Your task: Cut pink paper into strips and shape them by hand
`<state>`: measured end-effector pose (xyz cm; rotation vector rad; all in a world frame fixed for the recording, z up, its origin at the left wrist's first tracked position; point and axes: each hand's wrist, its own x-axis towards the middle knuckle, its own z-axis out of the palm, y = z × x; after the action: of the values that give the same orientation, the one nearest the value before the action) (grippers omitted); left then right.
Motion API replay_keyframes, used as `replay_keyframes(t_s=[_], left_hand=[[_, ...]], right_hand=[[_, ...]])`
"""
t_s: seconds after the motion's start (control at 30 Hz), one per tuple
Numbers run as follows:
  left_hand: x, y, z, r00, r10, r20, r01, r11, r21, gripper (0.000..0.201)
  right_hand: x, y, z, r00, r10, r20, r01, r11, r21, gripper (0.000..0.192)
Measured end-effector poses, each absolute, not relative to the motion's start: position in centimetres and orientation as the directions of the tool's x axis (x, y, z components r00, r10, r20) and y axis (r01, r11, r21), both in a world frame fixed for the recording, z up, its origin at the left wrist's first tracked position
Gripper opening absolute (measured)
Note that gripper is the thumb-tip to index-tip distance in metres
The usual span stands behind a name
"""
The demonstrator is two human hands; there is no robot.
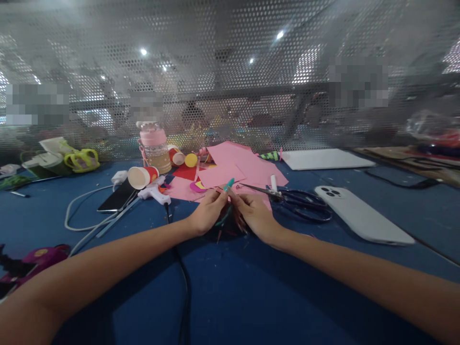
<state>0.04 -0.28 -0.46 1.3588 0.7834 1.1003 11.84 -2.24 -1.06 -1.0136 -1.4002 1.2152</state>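
My left hand (210, 210) and my right hand (257, 215) meet over the blue table, fingertips pinched together. Between them is a slim teal strip (230, 183), its tip poking up above the thumbs. More teal shows below the fingers; what it is made of is too small to tell. Dark, thin scraps (240, 221) hang or lie under the palms, partly hidden. Just beyond the fingers spread sheets of pink paper (247, 165). Scissors (305, 203) with dark blue handles lie to the right, blades pointing toward my right hand.
A white phone (362, 215) lies at right, near a white flat board (327, 159). On the left are a glue gun (155, 192), a paper cup (143, 178), a black phone (118, 197) and a pink-lidded bottle (155, 148). A perforated metal screen (230, 72) stands behind.
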Motion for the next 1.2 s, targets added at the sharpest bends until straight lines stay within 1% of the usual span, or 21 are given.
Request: replay_keyframes(t_s=[0.13, 0.23, 0.33, 0.47, 0.53, 0.57, 0.63, 0.7, 0.73, 0.83, 0.97, 1.07, 1.13, 1.2], left_hand=[[0.2, -0.1, -0.2, 0.357, 0.892, 0.279, -0.232, -0.205, 0.951, 0.046], [0.2, -0.1, -0.1, 0.339, 0.881, 0.329, -0.230, -0.261, 0.938, 0.045], [0.1, -0.2, 0.0, 0.322, 0.882, 0.345, -0.173, -0.303, 0.937, 0.044], [0.1, -0.2, 0.0, 0.337, 0.881, 0.332, -0.135, -0.304, 0.943, 0.041], [0.1, -0.1, -0.1, 0.335, 0.887, 0.318, -0.165, -0.277, 0.947, 0.041], [0.1, -0.1, -0.2, 0.332, 0.891, 0.311, -0.184, -0.262, 0.947, 0.041], [0.1, 0.1, -0.4, 0.324, 0.895, 0.307, -0.203, -0.252, 0.946, 0.041], [0.0, 0.2, -0.6, 0.317, 0.893, 0.319, -0.191, -0.270, 0.944, 0.039], [0.0, 0.2, -0.6, 0.316, 0.891, 0.325, -0.183, -0.279, 0.943, 0.038], [-0.1, 0.2, -0.8, 0.326, 0.885, 0.333, -0.183, -0.286, 0.940, 0.038], [-0.1, -0.1, -0.5, 0.366, 0.863, 0.348, -0.181, -0.301, 0.936, 0.041], [-0.1, -0.4, -0.3, 0.377, 0.853, 0.361, -0.152, -0.328, 0.932, 0.044], [-0.1, -0.4, -0.3, 0.369, 0.858, 0.359, -0.130, -0.335, 0.933, 0.044], [-0.1, -0.4, -0.4, 0.359, 0.862, 0.356, -0.109, -0.341, 0.934, 0.042]], right_hand=[[11.9, -2.4, -1.0, -0.189, 0.960, 0.209, -0.081, 0.196, -0.977, 0.052], [11.9, -2.5, -0.9, -0.202, 0.940, 0.275, -0.098, 0.260, -0.961, 0.047], [11.9, -2.6, -0.9, -0.186, 0.927, 0.326, -0.028, 0.326, -0.945, 0.042], [12.0, -2.9, -1.0, -0.138, 0.900, 0.413, 0.131, 0.430, -0.893, 0.036], [12.2, -3.0, -1.1, -0.125, 0.847, 0.517, 0.258, 0.531, -0.807, 0.032], [12.4, -3.0, -1.2, -0.136, 0.802, 0.582, 0.339, 0.589, -0.734, 0.030], [12.7, -2.9, -1.3, -0.189, 0.696, 0.692, 0.506, 0.673, -0.539, 0.028], [13.1, -2.7, -1.4, -0.248, 0.603, 0.758, 0.628, 0.696, -0.349, 0.027], [13.2, -2.6, -1.5, -0.267, 0.570, 0.777, 0.668, 0.691, -0.277, 0.027], [13.5, -2.3, -1.6, -0.307, 0.498, 0.811, 0.738, 0.663, -0.128, 0.026], [13.5, -2.2, -1.8, -0.344, 0.410, 0.845, 0.770, 0.638, 0.003, 0.023], [13.5, -2.3, -1.8, -0.355, 0.347, 0.868, 0.767, 0.639, 0.058, 0.022], [13.5, -2.3, -1.8, -0.349, 0.347, 0.871, 0.756, 0.653, 0.044, 0.024], [13.4, -2.4, -1.6, -0.335, 0.399, 0.854, 0.737, 0.675, -0.026, 0.026]])
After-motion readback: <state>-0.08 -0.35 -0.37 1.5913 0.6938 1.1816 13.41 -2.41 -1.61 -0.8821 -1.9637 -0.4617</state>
